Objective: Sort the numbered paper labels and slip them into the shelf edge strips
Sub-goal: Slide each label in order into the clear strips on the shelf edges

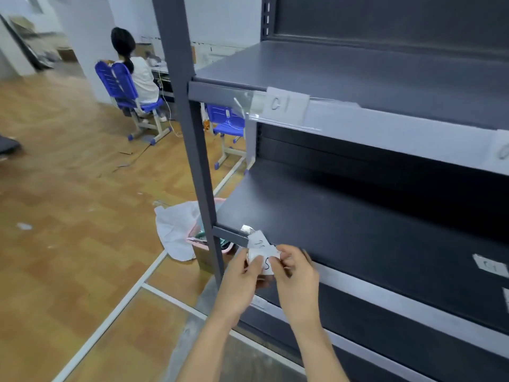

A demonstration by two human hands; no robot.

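Observation:
Both my hands meet at the left front corner of the lower dark shelf (344, 230). My left hand (242, 277) and my right hand (294, 271) pinch small white paper labels (261, 250) with handwritten marks between their fingertips, right at the shelf's edge strip (385, 296). The upper shelf's clear edge strip (385, 133) holds a label reading "C1" (286, 106) and a second label (502, 150) at the frame's right edge. Another paper label (490, 266) lies flat on the lower shelf at the far right.
A grey upright post (192, 133) frames the rack's left side. A pink bin with a white bag (179, 230) stands on the wooden floor behind it. A seated person on a blue chair (124, 86) is at a desk in the background, with a second blue chair (228, 125) nearby.

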